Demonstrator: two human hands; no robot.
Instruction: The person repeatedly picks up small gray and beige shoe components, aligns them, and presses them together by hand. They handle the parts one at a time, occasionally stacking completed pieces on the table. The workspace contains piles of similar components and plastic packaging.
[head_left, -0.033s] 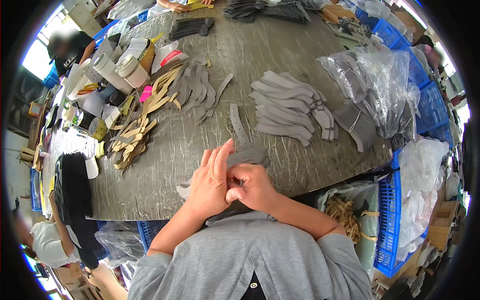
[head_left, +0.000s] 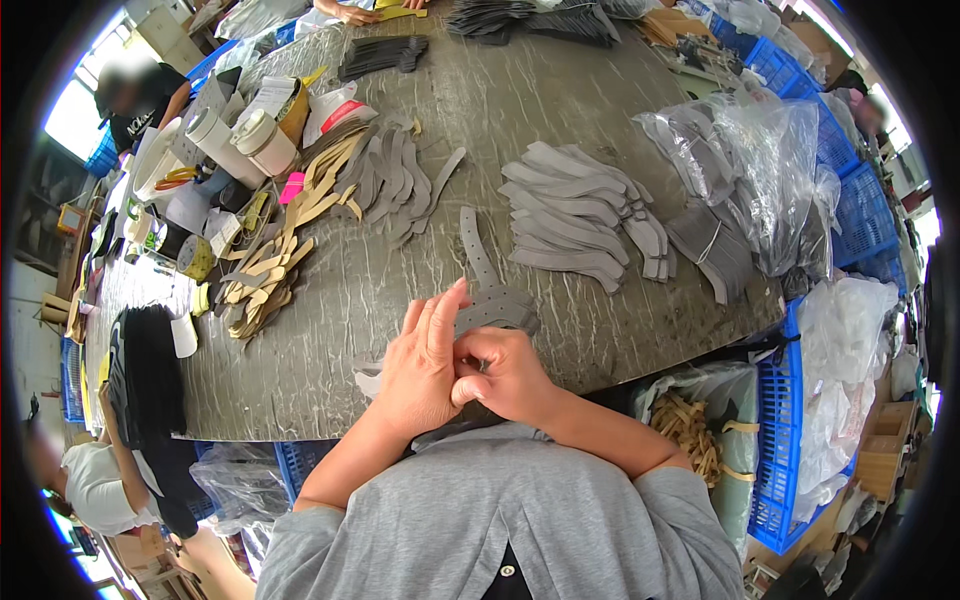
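My left hand (head_left: 422,352) and my right hand (head_left: 505,374) meet close to my chest at the table's near edge. The left hand's outer fingers stretch up and away, while its index finger and thumb bend in toward the right hand, mostly hidden. Curled fingers and a bent thumb close my right hand against the left. What lies between the fingertips is covered. Just beyond them, a curved grey strip (head_left: 478,250) with punched holes lies on the table, beside wider grey perforated pieces (head_left: 500,308). A pale grey piece (head_left: 368,380) shows by my left wrist.
Grey strips (head_left: 570,215) lie stacked ahead on the right, with a tied bundle (head_left: 715,250) and clear plastic bags (head_left: 775,180) beyond. Leftward are loose grey strips (head_left: 390,180), tan strips (head_left: 265,285) and white jars (head_left: 265,143). A blue crate (head_left: 780,440) stands at right. Other people work nearby.
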